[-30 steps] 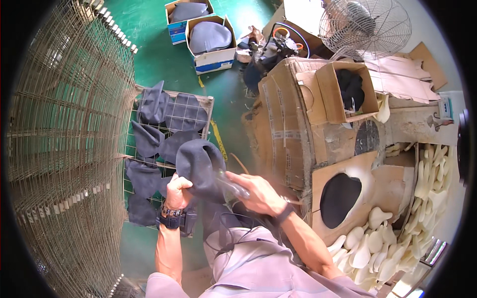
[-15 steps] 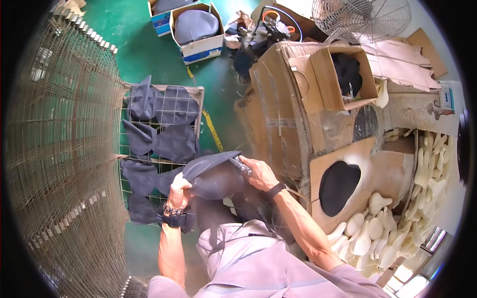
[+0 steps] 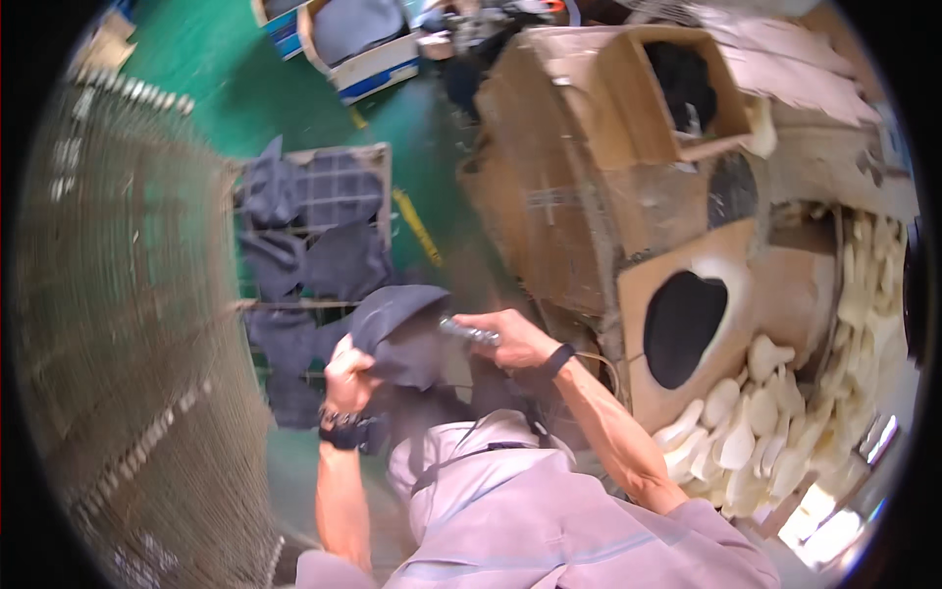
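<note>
My left hand point(image 3: 349, 377) pinches the near left edge of a dark grey fabric piece point(image 3: 397, 324), curved like a seat cover, and holds it up in front of my legs. In my right hand point(image 3: 515, 339) is a small silvery metal spray gun point(image 3: 469, 331), its tip pointing left at the fabric's hollow side. A narrow gap separates the tip from the fabric. Beyond my left hand, similar dark grey fabric pieces point(image 3: 343, 265) lie in rows on a wire rack point(image 3: 386, 162). Motion blurs the fabric's lower part.
Stacked wire racks point(image 3: 147, 294) rise at the left. On the right stand a large cardboard box point(image 3: 549, 206), an open carton point(image 3: 628, 88) with dark pieces, a board with a black oval point(image 3: 687, 329), and cream foam pieces point(image 3: 736, 437). A fabric-filled box point(image 3: 368, 74) sits on the green floor.
The fabric piece has tipped more upright in my left hand. My right hand has drawn the spray gun slightly back from the fabric's edge. The whole view has shifted.
</note>
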Available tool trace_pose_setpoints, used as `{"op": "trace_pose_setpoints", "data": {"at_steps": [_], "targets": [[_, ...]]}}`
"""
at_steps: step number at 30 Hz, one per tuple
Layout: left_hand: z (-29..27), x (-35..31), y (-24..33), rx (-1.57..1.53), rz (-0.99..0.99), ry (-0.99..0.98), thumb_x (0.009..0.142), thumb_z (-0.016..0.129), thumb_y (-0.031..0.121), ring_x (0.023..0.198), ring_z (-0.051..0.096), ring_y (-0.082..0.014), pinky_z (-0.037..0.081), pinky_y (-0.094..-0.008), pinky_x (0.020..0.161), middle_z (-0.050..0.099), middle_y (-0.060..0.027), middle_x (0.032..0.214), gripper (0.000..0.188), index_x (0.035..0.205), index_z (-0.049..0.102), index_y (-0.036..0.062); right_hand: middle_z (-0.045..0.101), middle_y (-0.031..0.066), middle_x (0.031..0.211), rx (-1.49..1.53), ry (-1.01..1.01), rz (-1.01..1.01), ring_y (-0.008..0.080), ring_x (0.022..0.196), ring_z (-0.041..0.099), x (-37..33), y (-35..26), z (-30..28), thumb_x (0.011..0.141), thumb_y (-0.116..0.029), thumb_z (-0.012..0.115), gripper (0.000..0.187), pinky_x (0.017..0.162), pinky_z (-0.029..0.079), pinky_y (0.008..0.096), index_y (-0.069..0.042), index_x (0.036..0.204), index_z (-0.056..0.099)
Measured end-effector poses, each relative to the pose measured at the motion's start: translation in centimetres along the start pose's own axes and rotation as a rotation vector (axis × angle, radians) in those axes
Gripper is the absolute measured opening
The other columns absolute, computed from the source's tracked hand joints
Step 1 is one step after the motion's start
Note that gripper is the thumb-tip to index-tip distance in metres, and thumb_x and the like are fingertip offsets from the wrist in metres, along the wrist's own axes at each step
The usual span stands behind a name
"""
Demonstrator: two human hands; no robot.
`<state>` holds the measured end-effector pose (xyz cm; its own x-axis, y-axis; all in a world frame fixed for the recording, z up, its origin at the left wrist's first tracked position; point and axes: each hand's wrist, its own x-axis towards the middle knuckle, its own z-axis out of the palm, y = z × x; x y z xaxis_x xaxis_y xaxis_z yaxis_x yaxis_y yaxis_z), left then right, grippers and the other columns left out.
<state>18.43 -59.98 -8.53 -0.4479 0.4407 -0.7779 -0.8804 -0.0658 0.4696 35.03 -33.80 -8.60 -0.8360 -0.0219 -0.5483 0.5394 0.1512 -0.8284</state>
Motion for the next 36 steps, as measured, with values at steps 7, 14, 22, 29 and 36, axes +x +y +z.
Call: {"op": "trace_pose_setpoints", "data": {"at_steps": [7,14,22,29,36], "targets": [[1.2,-1.4,-0.2,-0.050,0.123,-0.029,0.069,0.050,0.008,0.054,0.058,-0.0173,0.045,-0.0265,0.039,0.065,-0.0065,0.083,0.038,0.105,0.058,0.0034,0.065,0.0237,0.123,-0.006,0.529,-0.053,0.0357,0.112,0.065,-7.0,2.3,-4.2,0.080,-0.001,0.063,0.056,0.094,0.051,0.0389,-0.007,0.136,0.058],[2.6,-3.0,-0.6,-0.042,0.209,-0.044,0.068,0.051,0.010,0.051,0.055,-0.0170,0.044,-0.0273,0.039,0.063,-0.0073,0.082,0.042,0.109,0.058,0.0019,0.055,0.0306,0.110,-0.557,1.498,0.600,0.0460,0.103,0.056,-15.9,10.7,-16.7,0.080,-0.005,0.062,0.070,0.090,0.048,0.0518,0.007,0.143,0.033],[9.7,-6.6,-0.4,-0.134,0.213,0.018,0.065,0.051,0.005,0.077,0.067,-0.0257,0.058,-0.0367,0.068,0.067,-0.0104,0.093,0.046,0.110,0.061,0.0020,0.037,0.0256,0.146,-0.716,1.275,1.126,0.0457,0.133,0.037,-20.1,26.0,-16.2,0.077,-0.030,0.073,0.079,0.108,0.038,0.0545,0.000,0.142,0.038],[8.8,-5.7,-1.2,-0.218,0.155,-0.383,0.067,0.051,0.007,0.104,0.065,-0.0352,0.051,-0.0463,0.099,0.066,-0.0206,0.116,0.066,0.130,0.052,-0.0078,0.068,0.0221,0.118,0.070,0.735,0.193,0.0301,0.111,0.065,-13.2,10.2,-5.0,0.088,-0.043,0.069,0.059,0.096,0.050,0.0387,0.005,0.122,0.065],[12.8,-8.2,-0.2,-0.129,0.159,-0.437,0.064,0.051,0.011,0.096,0.064,-0.0336,0.053,-0.0422,0.090,0.065,-0.0211,0.110,0.064,0.125,0.055,-0.0103,0.070,0.0074,0.106,0.612,0.510,0.034,0.0135,0.097,0.063,-6.8,5.4,-0.2,0.089,-0.030,0.075,0.040,0.089,0.049,0.0298,0.002,0.111,0.070]]}}
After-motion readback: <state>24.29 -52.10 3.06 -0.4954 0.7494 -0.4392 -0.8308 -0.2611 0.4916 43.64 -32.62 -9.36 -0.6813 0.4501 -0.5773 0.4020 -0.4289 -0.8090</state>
